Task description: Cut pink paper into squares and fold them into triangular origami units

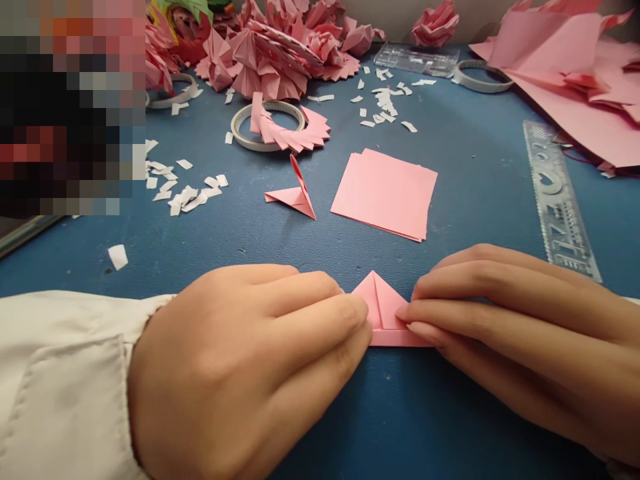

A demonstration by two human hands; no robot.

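A pink sheet of folded paper (pixel 387 310) lies low on the blue table, its upper part folded to a point with a flat strip along the bottom edge. My left hand (pixel 250 353) grips its left side, fingers pressed together. From the other side, my right hand (pixel 505 327) pinches the right corner between fingertips and thumb. Both ends of the strip are hidden under my fingers. Just beyond my hands are a stack of pink paper squares (pixel 385 193) and a small folded pink piece (pixel 295 193) standing partly upright.
A pink pleated paper ring (pixel 300 133) rests on a tape roll (pixel 243 133). Pink paper flowers (pixel 280 53) crowd the back. White paper scraps (pixel 187 197) are scattered about. A clear ruler (pixel 557 200) and large pink sheets (pixel 565 87) lie at right.
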